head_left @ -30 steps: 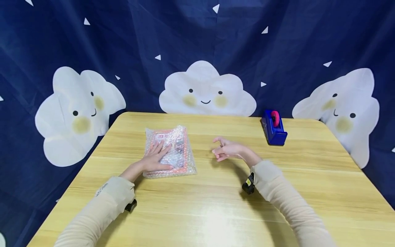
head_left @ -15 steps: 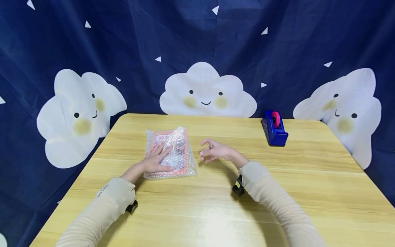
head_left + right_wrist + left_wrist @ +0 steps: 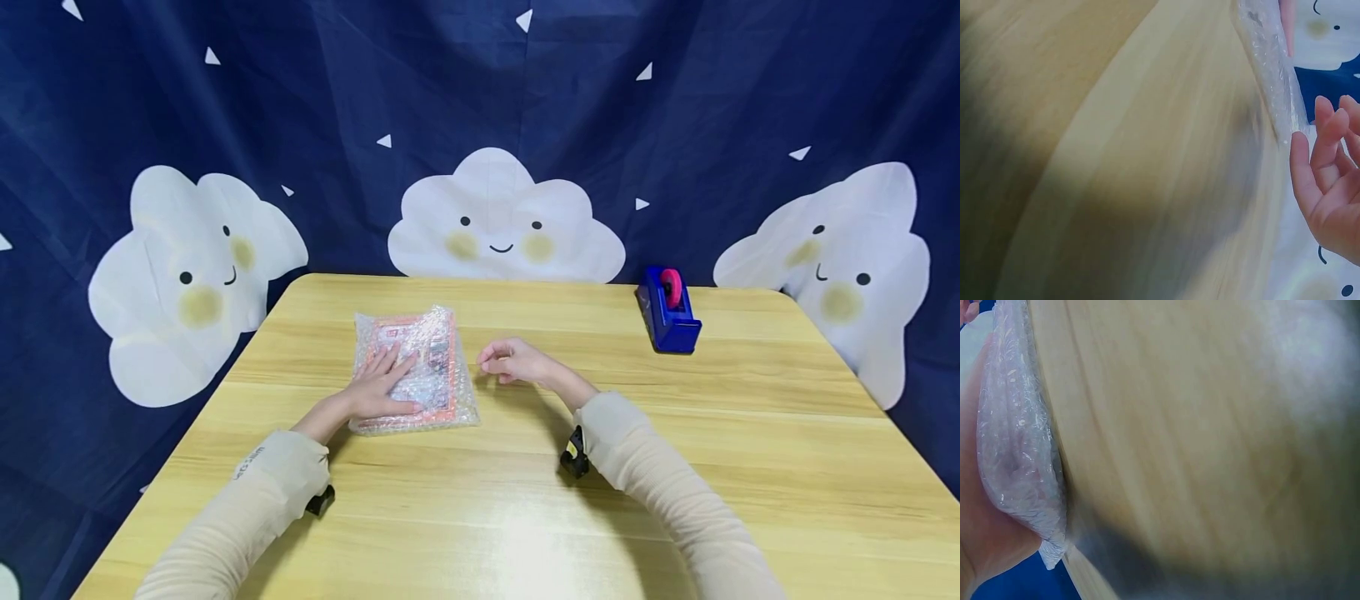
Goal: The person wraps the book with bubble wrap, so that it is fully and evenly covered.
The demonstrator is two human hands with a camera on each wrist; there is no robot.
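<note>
The flat bubble-wrapped orange packet lies left of centre on the wooden table, left hand pressing flat on it; right hand, loosely curled and empty, has slid closer at its 3 o'clock.

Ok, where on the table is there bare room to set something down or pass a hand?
The table is bare wood along the near edge in front of both sleeves, and across the right half below the tape dispenser. The far-left strip behind the bubble-wrapped packet is also bare. It is crowded mid-left: the left hand rests on the packet, and the right hand is just beside it.
</note>
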